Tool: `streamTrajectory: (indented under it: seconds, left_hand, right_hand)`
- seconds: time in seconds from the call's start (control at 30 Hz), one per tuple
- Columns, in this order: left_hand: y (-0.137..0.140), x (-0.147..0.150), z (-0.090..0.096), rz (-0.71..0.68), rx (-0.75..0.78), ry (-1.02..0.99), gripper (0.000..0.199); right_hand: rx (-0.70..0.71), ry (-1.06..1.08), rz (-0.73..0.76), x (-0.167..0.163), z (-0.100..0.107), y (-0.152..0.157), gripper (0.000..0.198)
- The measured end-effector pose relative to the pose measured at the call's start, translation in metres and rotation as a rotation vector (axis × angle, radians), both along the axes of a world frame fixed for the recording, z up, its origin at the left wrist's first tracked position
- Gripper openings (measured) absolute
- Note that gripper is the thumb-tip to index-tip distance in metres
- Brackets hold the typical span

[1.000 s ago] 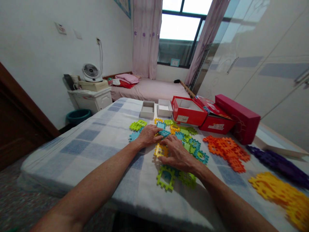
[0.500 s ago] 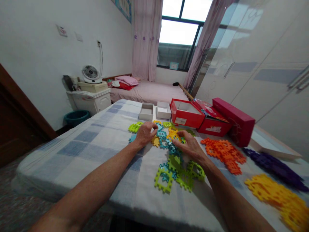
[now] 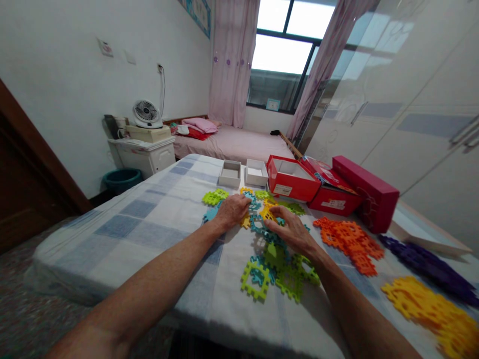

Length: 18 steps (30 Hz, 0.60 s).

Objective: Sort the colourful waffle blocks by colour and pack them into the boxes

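My left hand (image 3: pixel 232 211) is closed, its fingertips pinched together beside a light-blue notched building tile (image 3: pixel 253 202); what they grip is hidden. A yellow notched building tile (image 3: pixel 268 211) is between the thumb and fingers of my right hand (image 3: pixel 290 228). More blue tiles (image 3: pixel 258 223) and a small yellow piece (image 3: pixel 245 221) lie between the hands. Nearer to me, under my right wrist, is a cluster of green tiles (image 3: pixel 255 282) mixed with blue ones. Left of my left hand lie other green tiles (image 3: pixel 214 197), with light-blue pieces (image 3: pixel 210 214) partly hidden behind it.
On the right of the checked cloth (image 3: pixel 130 212) are piles of orange tiles (image 3: pixel 350 239), purple tiles (image 3: pixel 426 264) and yellow tiles (image 3: pixel 430 311). Two small white boxes (image 3: pixel 230 174), an open red box (image 3: pixel 294 187) and a long crimson box (image 3: pixel 368 194) stand along the back.
My left hand has moved slightly right, toward the blue tiles, and its fingers are closer together. My right hand stays at the yellow tile. The view has shifted a little.
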<state>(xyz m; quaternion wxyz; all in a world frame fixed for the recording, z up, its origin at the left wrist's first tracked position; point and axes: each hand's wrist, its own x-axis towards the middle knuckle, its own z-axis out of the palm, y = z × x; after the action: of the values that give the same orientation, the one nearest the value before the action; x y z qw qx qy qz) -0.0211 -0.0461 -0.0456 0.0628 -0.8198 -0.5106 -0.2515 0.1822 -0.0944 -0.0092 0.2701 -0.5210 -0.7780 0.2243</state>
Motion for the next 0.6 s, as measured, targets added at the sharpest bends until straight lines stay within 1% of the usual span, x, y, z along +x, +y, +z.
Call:
streamTrajectory:
  seconds: [0.1, 0.17, 0.27, 0.33, 0.43, 0.5, 0.6]
  left_hand:
    - [-0.001, -0.004, 0.007, 0.13, 0.095, -0.26, 0.024]
    - [-0.001, -0.011, 0.012, 0.265, 0.118, -0.444, 0.028]
    - [0.002, -0.024, 0.015, 0.459, 0.045, -0.605, 0.035]
    - [0.004, -0.032, 0.015, 0.537, -0.015, -0.646, 0.037]
    - [0.008, -0.041, 0.012, 0.583, -0.069, -0.662, 0.036]
    - [0.011, -0.043, 0.009, 0.587, -0.076, -0.663, 0.036]
    - [0.015, -0.045, 0.004, 0.563, -0.046, -0.668, 0.035]
  right_hand:
    - [0.085, -0.047, -0.048, -0.007, 0.002, 0.005, 0.04]
    - [0.15, -0.133, -0.007, -0.017, 0.004, 0.008, 0.04]
    - [0.242, -0.317, 0.091, -0.037, 0.004, 0.015, 0.04]
    - [0.259, -0.452, 0.118, -0.05, 0.003, 0.02, 0.043]
    - [0.244, -0.588, 0.14, -0.063, -0.003, 0.024, 0.047]
    - [0.256, -0.611, 0.142, -0.069, -0.007, 0.025, 0.048]
    - [0.301, -0.599, 0.136, -0.071, -0.012, 0.024, 0.049]
